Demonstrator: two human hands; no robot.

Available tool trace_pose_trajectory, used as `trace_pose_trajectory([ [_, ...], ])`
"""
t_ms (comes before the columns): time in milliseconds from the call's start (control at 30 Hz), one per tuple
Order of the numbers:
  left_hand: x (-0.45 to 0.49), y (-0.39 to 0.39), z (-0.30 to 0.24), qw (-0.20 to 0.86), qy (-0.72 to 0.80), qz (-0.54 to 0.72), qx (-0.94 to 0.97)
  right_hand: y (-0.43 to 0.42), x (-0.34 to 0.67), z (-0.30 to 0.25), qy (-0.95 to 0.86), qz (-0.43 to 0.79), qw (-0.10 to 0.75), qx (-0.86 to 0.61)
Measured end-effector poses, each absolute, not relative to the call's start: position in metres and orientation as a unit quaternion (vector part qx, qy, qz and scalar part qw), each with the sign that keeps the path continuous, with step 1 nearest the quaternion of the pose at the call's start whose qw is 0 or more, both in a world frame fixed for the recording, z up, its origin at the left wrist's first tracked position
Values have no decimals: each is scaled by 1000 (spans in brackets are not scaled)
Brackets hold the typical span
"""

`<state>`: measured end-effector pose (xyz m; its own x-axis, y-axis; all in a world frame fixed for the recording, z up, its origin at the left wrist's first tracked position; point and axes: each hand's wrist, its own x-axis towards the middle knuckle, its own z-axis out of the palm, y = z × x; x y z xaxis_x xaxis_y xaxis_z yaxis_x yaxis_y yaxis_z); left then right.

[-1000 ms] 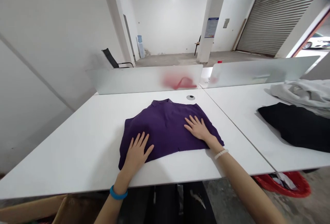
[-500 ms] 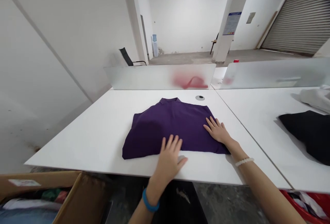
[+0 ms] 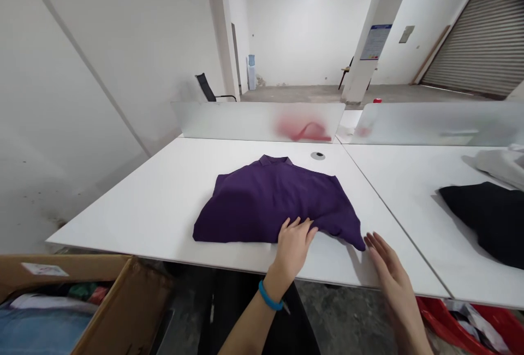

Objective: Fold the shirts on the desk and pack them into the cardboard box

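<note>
Your right hand (image 3: pixel 391 270) has come off the purple collared shirt (image 3: pixel 270 202) — open, fingers spread, just beside its corner | left hand (image 3: pixel 292 251) curled, gripping the shirt | shirt lies mid-way across the white desk (image 3: pixel 123 218), near its front edge

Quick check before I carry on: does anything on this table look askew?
The purple collared shirt does: its near edge bunches under the left hand, and its right corner juts to a point beside the right hand, leaving the outline uneven on the white table.
</note>
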<state>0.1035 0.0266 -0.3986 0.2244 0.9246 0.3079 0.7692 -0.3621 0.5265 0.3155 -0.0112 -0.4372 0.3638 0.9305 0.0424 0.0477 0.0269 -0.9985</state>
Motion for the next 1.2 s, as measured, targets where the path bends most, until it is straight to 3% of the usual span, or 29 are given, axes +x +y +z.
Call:
trace_pose_trajectory([
  [100, 102, 0, -386, 176, 531, 306, 770, -46, 277, -440, -267, 467, 672, -509],
  [267, 91, -27, -372, 197, 452, 258, 831, -44, 222, -434, -165, 503, 681, -507],
  [467, 62, 17, -390, 39, 541, 228, 809, -35, 198, -412, -125, 370, 761, -519],
  [667, 58, 33, -415, 75, 554, 190, 807, -12, 185, -391, -117, 345, 763, -533],
  [767, 48, 37, -408, 243, 549, 311, 737, 9, 162, -366, -295, 340, 694, -562],
  [867, 9, 36, -396, 392, 543, 472, 574, 22, 119, -352, -590, 293, 547, -517],
  [967, -55, 17, -385, 350, 592, 609, 395, 26, 65, -365, -815, 182, 366, -411],
  [1067, -105, -10, -381, 249, 676, 604, 342, 21, 28, -390, -886, 129, 238, -377],
  [1200, -109, -23, -385, 216, 757, 434, 439, 9, 38, -392, -889, 184, 260, -329],
])
